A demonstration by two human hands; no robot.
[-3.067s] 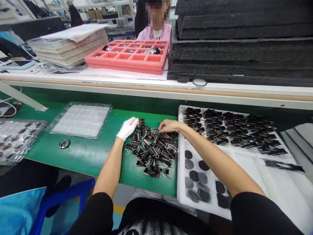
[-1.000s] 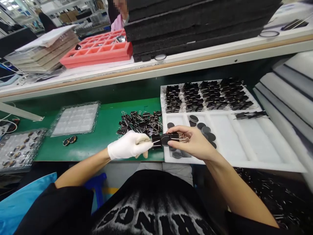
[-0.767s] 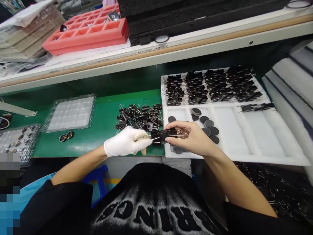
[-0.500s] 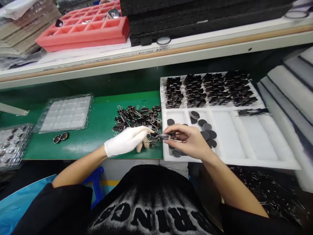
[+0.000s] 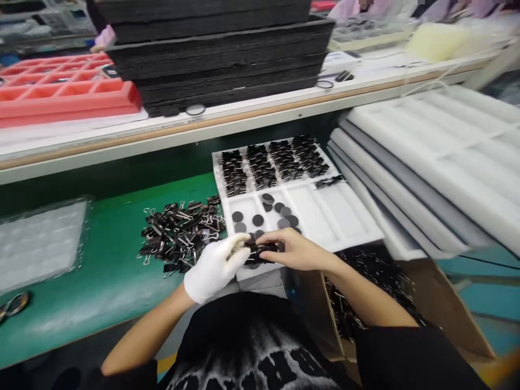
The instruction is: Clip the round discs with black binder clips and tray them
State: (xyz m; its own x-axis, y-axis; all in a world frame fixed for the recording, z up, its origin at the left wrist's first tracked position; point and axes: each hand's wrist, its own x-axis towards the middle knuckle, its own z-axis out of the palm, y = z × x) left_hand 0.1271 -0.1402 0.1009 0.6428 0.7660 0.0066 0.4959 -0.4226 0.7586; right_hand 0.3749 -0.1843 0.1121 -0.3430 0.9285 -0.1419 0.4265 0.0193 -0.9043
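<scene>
My left hand (image 5: 215, 265), in a white glove, pinches a black binder clip (image 5: 255, 252) over the near edge of the white foam tray (image 5: 345, 214). Bare, my right hand (image 5: 296, 249) closes on the clip's other side, its fingertips meeting the left ones. Whether a disc sits within the clip is hidden by my fingers. Dark round discs (image 5: 258, 220) lie in the tray just beyond my hands. Left of the tray, a heap of binder clips (image 5: 174, 233) rests on the green table (image 5: 117, 281).
Clipped rows (image 5: 264, 168) fill the tray's far part. More foam trays (image 5: 390, 184) lean at the right. Below them stands a cardboard box (image 5: 450, 309) of clips. A clear plastic tray (image 5: 40, 244) lies left. Black foam (image 5: 227, 65) and a red foam tray (image 5: 69, 97) occupy the shelf.
The view has swung right, so the table things appear farther left and the box shows more. The grey disc seen between my hands is now out of sight; black clip parts show there.
</scene>
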